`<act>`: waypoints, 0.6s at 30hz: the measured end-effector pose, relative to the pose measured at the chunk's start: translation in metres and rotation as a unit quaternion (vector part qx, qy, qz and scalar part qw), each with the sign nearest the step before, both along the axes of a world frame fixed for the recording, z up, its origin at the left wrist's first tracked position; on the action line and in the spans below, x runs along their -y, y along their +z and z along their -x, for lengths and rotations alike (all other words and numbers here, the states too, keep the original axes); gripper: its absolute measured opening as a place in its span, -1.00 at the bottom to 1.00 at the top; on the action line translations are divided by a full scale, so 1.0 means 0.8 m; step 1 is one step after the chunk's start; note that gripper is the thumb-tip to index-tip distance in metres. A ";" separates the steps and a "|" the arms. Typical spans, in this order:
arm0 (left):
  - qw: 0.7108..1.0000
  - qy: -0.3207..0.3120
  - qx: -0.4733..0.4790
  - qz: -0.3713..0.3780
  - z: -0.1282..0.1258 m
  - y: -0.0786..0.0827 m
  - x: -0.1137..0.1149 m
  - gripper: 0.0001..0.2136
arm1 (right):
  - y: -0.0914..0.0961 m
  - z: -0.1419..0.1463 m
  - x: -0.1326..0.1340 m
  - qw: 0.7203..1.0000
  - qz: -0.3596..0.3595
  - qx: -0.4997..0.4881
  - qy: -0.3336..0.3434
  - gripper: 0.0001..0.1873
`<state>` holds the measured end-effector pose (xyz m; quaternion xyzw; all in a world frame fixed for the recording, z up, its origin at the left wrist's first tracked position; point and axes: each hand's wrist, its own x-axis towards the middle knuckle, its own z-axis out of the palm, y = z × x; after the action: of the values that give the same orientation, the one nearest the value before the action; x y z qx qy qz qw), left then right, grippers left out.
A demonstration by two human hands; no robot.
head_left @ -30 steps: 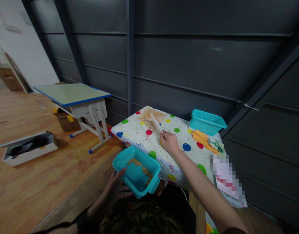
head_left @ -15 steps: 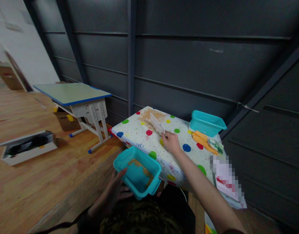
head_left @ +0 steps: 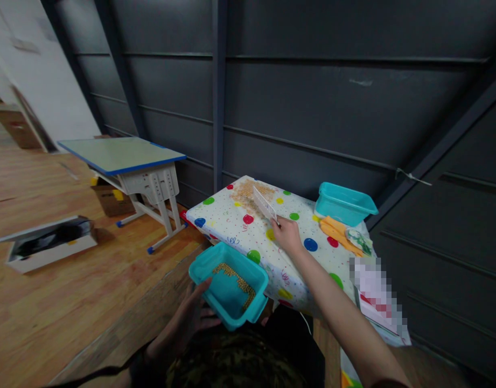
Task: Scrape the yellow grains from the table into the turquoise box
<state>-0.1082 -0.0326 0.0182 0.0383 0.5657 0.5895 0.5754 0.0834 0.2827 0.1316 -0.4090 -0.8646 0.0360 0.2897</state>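
Observation:
My left hand (head_left: 195, 315) grips the near left side of a teal plastic basin (head_left: 253, 272), its thumb over the rim and its fingers beneath. Small tan beans (head_left: 235, 276) lie in a band across the basin's bottom. The basin is at the front edge of a table covered with a dotted tablecloth (head_left: 242, 229). In my right hand (head_left: 287, 234) is a thin white tool with slots (head_left: 265, 203), held by its near end and tilted on its edge. Its far end reaches a loose spread of beans (head_left: 248, 193) at the table's far left corner.
At the back right of the table stands another teal basin (head_left: 344, 203), with an orange cloth (head_left: 334, 230) and a green-and-white packet (head_left: 358, 241) before it. A pale desk (head_left: 122, 153) and an open white box (head_left: 49, 250) are on the left. A dark wall (head_left: 312, 108) rises behind.
The white tool and my right hand have shifted slightly right in view. The left hand and the basin it holds have barely moved.

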 end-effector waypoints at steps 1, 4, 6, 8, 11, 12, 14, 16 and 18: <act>1.000 -0.004 0.000 0.003 0.000 0.002 0.001 -0.16 | 0.000 0.000 0.001 1.000 0.002 0.008 0.007 -0.64; 1.000 0.000 -0.009 0.006 -0.002 0.010 0.002 -0.23 | -0.001 0.002 0.005 0.999 -0.001 0.019 0.033 -0.69; 1.000 0.002 -0.011 0.005 -0.003 0.015 0.001 -0.24 | -0.001 0.004 0.006 0.999 -0.005 0.020 0.034 -0.72; 1.000 0.008 -0.010 0.025 -0.004 0.018 -0.001 -0.25 | -0.001 0.004 0.007 0.999 -0.003 0.025 0.028 -0.71; 0.999 0.021 -0.007 0.046 -0.003 0.017 -0.002 -0.25 | -0.001 0.003 0.007 0.999 0.002 0.039 0.032 -0.70; 0.999 0.025 -0.004 0.029 -0.002 0.016 -0.001 -0.19 | 0.000 0.002 0.007 0.999 0.001 0.039 0.034 -0.70; 1.000 0.020 0.010 0.005 -0.001 0.015 0.001 -0.11 | 0.000 0.002 0.007 0.999 -0.004 0.032 0.028 -0.70; 1.000 0.015 0.021 0.008 -0.001 0.015 0.001 -0.09 | 0.002 0.003 0.007 1.000 -0.007 0.026 0.017 -0.71; 0.999 0.012 0.026 0.013 -0.001 0.016 0.000 -0.09 | 0.003 0.004 0.009 0.999 -0.005 0.028 0.016 -0.72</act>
<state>-0.1077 -0.0330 0.0306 0.0081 0.5583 0.5900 0.5832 0.0804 0.2755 0.1340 -0.3949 -0.8789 0.0247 0.2665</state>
